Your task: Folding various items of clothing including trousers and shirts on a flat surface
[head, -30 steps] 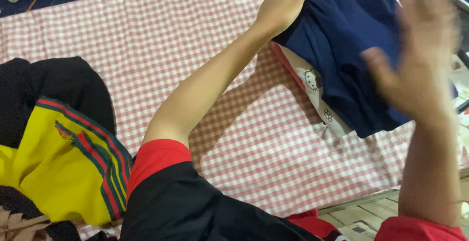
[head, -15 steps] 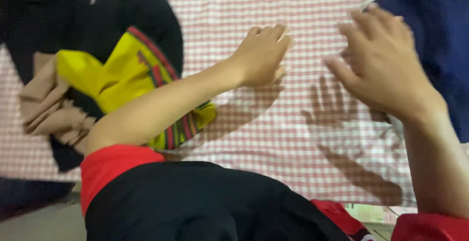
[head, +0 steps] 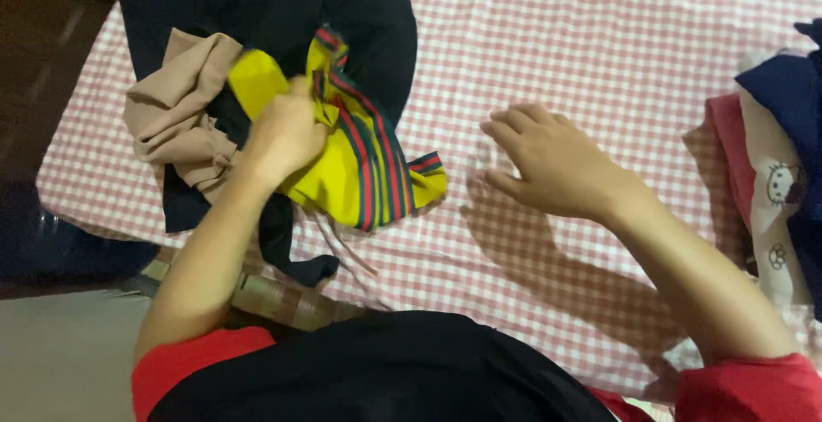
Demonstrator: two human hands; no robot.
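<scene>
Soft indoor light falling from above onto the pink checked cloth (head: 599,37), right hand (head: 552,161) casting a dim shadow just below itself, corner left of the cloth sinking into darkness, slight softness throughout, no glare showing.

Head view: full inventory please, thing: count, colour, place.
checked cloth: 1, pink and white, spread under everything
yellow garment: 1, yellow with red and green stripes, left pile, in the left hand's grip
black garments: count unclear, black, left pile, under the yellow one
beige garment: 1, beige, crumpled at the pile's left edge
folded clothes: a few, navy, pink and white with cartoon print, right edge
left hand: closed on the yellow garment
right hand: open, empty, just above the cloth
</scene>
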